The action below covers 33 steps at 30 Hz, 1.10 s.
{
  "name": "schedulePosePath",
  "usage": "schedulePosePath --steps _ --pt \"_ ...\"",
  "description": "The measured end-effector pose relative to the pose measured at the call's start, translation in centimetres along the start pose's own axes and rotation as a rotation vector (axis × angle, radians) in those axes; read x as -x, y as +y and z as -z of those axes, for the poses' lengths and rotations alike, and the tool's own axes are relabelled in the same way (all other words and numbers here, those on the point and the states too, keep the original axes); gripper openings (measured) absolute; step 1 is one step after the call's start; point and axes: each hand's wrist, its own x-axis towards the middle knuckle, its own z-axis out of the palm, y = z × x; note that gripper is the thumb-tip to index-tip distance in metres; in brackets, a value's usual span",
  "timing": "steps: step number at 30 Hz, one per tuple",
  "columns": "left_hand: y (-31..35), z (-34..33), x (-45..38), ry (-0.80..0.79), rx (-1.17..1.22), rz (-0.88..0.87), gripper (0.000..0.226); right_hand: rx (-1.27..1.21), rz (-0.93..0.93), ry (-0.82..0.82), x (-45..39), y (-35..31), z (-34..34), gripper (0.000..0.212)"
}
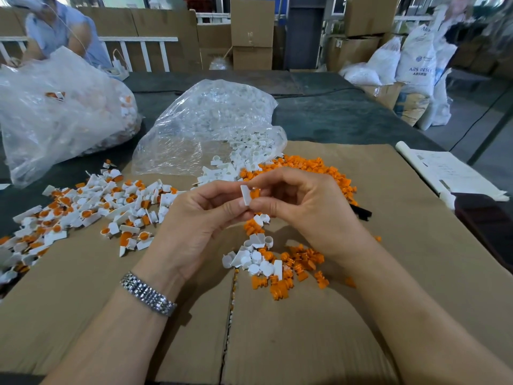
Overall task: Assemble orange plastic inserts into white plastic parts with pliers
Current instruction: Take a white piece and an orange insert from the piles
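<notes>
My left hand (200, 218) pinches a small white plastic part (245, 195) between thumb and fingers above the cardboard. My right hand (302, 207) meets it from the right, its fingertips holding an orange insert (254, 193) against that part. Below my hands lies a small mix of loose white parts (256, 259) and orange inserts (297, 270). A larger heap of orange inserts (311, 168) sits behind my right hand. To the left spreads a pile of white parts with orange inserts in them (91, 209). A dark tool tip (361, 212) pokes out beside my right hand.
Flattened cardboard (305, 329) covers the dark table. An open clear bag of white parts (211, 126) lies ahead, and a bigger bag (55, 112) at far left. Papers (449, 173) rest at right. A person (55, 31) stands at back left; boxes and sacks line the back.
</notes>
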Motion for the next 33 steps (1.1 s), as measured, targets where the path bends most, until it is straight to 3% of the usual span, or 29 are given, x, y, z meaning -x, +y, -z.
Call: schedulePosePath --steps 16,24,27,33 --pt "0.0 0.4 -0.1 -0.009 0.071 0.029 0.024 0.032 0.031 -0.005 0.0 -0.1 0.2 0.023" --pt "0.0 0.0 -0.2 0.024 0.0 0.043 0.026 0.257 0.165 0.087 0.1 0.3 -0.5 0.019" --pt "-0.1 -0.2 -0.1 0.105 -0.028 0.02 0.023 0.327 0.206 0.068 0.1 0.3 -1.0 0.018" --pt "-0.2 -0.2 -0.1 0.142 -0.043 0.012 0.022 0.341 0.242 0.091 0.0 0.2 -1.1 0.016"
